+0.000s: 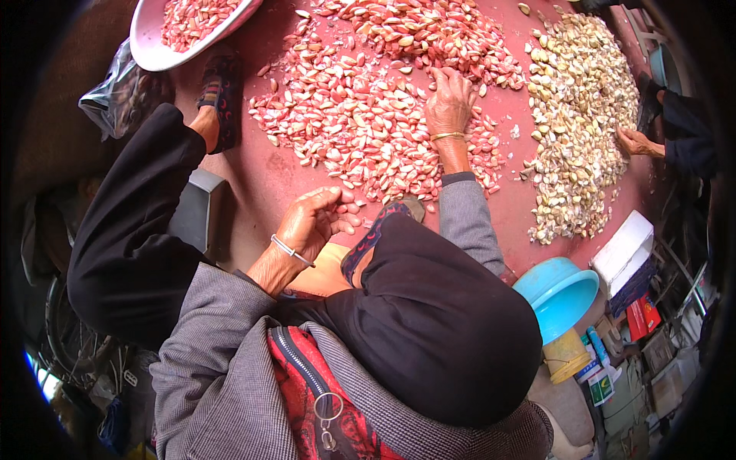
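Head view: at far left, a white basin [143,42] holds some pink cloves [198,19]; nearer, the left hand's [310,221] fingers curl, contents unclear. Many loose cloves [345,123] remain unbasined, the right hand's [451,107] fingertips hidden among them; pale cloves [571,115] lie right.

Garlic cloves [345,123]: small, plump, pointed; separate from one another, mostly in pinkish-red skins, some paler cream.
Near spread [376,157]: a broad, shallow layer across the middle of the red floor [264,203], with stragglers along its left edge.
Far heap [452,34]: more thickly piled, just beyond the spread.
Clove pose: lying at mixed angles, many overlapping.
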A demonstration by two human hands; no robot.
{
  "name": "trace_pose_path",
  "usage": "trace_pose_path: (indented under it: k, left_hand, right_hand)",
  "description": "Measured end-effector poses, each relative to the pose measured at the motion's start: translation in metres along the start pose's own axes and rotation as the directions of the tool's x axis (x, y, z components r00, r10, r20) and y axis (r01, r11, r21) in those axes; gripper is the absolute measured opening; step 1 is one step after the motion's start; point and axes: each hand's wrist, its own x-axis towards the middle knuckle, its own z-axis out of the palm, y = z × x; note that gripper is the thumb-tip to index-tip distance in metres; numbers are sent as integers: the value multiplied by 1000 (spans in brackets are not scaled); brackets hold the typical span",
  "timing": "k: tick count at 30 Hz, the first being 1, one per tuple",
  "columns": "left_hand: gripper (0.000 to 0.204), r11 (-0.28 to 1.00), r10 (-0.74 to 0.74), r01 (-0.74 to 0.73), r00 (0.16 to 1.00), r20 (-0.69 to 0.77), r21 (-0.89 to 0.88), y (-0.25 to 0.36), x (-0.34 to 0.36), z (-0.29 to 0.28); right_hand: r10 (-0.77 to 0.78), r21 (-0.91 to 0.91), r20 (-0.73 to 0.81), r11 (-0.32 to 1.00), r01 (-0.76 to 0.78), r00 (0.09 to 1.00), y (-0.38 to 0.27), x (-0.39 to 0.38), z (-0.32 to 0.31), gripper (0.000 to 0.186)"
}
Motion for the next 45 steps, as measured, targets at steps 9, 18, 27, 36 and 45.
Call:
trace_pose_path:
  k: [9, 18, 27, 36, 45]
  left_hand:
    - [30, 1000, -8, 8, 1000, -2, -10, -1, 0, -2]
    - [29, 1000, -3, 3, 1000, -14, -3, 0, 0, -2]
    - [30, 1000, -5, 5, 1000, -11, -1, 1, 0, -2]
    - [30, 1000, -7, 7, 1000, -17, 0, 1, -2, 0]
    - [30, 1000, -11, 11, 1000, -7, 0, 1, 0, -2]
  right_hand:
    - [88, 69, 76, 993, -94, 993, 7, -17, -14, 21]
    - [37, -1, 48, 999, -37, 998, 4, 8, 4, 20]
    - [72, 146, 2, 987, -71, 997, 10, 8, -3, 27]
    - [-34, -30, 192, 999, 40, 981, -5, 23, 12, 46]
    - [91, 159, -10, 983, -88, 996, 19, 4, -9, 15]
